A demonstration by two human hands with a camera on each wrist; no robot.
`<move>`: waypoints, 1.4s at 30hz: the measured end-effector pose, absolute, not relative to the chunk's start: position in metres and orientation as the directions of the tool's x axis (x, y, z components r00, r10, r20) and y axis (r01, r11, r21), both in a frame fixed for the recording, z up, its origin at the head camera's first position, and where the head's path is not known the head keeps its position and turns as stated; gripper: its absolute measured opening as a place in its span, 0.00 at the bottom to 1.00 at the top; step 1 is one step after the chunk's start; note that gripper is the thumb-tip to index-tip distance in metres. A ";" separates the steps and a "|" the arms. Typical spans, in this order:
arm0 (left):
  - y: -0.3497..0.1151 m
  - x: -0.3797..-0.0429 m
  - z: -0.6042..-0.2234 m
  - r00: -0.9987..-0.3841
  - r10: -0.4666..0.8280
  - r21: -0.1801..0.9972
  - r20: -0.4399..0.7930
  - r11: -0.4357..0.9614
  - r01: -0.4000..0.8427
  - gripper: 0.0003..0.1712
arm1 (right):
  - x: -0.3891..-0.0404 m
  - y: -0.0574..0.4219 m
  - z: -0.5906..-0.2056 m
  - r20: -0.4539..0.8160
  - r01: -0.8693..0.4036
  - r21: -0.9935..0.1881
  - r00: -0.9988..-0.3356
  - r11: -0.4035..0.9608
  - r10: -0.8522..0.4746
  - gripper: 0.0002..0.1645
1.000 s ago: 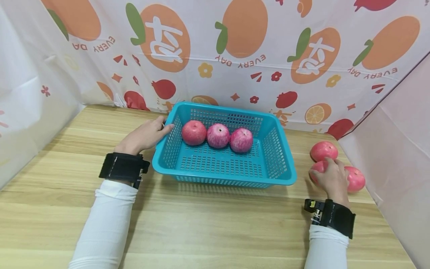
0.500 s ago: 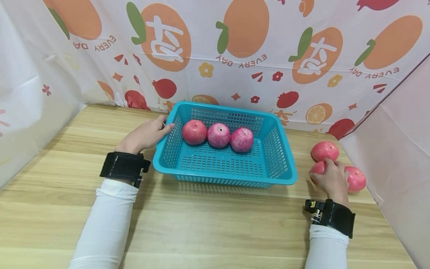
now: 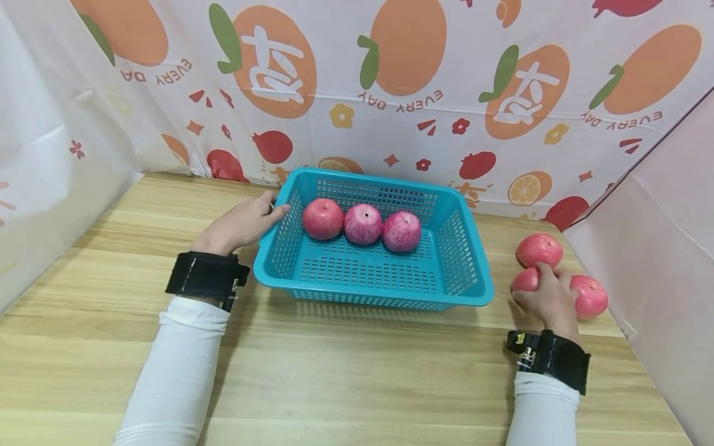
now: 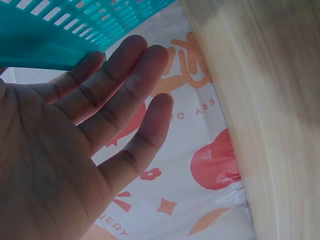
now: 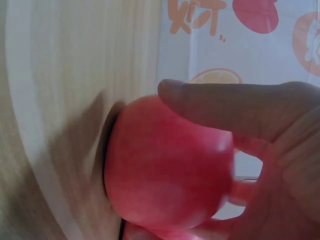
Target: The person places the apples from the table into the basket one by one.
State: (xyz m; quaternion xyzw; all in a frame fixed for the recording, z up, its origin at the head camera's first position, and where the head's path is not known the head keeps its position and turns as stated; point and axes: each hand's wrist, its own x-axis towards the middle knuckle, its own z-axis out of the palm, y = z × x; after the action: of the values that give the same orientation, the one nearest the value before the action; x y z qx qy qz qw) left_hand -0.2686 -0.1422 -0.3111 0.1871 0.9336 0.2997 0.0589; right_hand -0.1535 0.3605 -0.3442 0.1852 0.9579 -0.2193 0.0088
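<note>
In the head view, a blue plastic basket (image 3: 374, 300) stands on the table with three apples in a row inside: a red apple (image 3: 323, 219) and two streaked purplish apples, one in the middle (image 3: 363, 224) and one on the right (image 3: 401, 231). My left hand (image 3: 237, 228) holds the basket's left rim, thumb over it and fingers outside. The left wrist view shows fingers (image 4: 132, 95) loosely spread below the rim. To the right, my right hand (image 3: 549, 298) grips a red apple (image 5: 165, 165) between thumb and fingers, close over the table.
Two more red apples lie beside my right hand, one behind it (image 3: 539, 250) and one to its right (image 3: 590, 297). A fruit-printed sheet (image 3: 346, 93) hangs behind the wooden table (image 3: 357, 378). A pale sheet (image 3: 664, 248) borders the right side.
The apple in my right hand has shifted slightly left, with the fingers around it. My left hand and the basket look unchanged.
</note>
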 end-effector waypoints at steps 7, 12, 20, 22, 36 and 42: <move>-0.142 -0.269 -0.312 -0.923 0.386 0.578 0.006 0.752 0.318 0.28 | -0.155 0.363 -0.348 -0.153 0.379 -0.426 -0.925 0.821 0.348 0.54; -0.143 -0.269 -0.313 -0.922 0.388 0.573 0.008 0.754 0.322 0.29 | -0.155 0.362 -0.349 -0.152 0.379 -0.428 -0.925 0.820 0.348 0.55; -0.143 -0.270 -0.314 -0.921 0.390 0.564 0.017 0.756 0.331 0.28 | -0.154 0.361 -0.349 -0.147 0.376 -0.438 -0.926 0.816 0.348 0.54; -0.143 -0.270 -0.315 -0.921 0.390 0.564 0.018 0.756 0.332 0.28 | -0.154 0.361 -0.349 -0.145 0.375 -0.437 -0.927 0.818 0.347 0.53; -0.143 -0.269 -0.315 -0.924 0.382 0.562 0.020 0.760 0.326 0.28 | -0.154 0.360 -0.350 -0.130 0.382 -0.436 -0.923 0.815 0.363 0.54; -0.143 -0.269 -0.315 -0.925 0.378 0.574 0.023 0.753 0.322 0.27 | -0.154 0.358 -0.348 -0.103 0.401 -0.419 -0.913 0.815 0.396 0.51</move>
State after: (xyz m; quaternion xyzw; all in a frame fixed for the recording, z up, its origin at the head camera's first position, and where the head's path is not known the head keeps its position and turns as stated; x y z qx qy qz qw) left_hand -0.2686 -0.1429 -0.3153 0.1873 0.9349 0.2976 0.0474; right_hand -0.1540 0.3584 -0.3479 0.2089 0.9526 -0.2212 0.0056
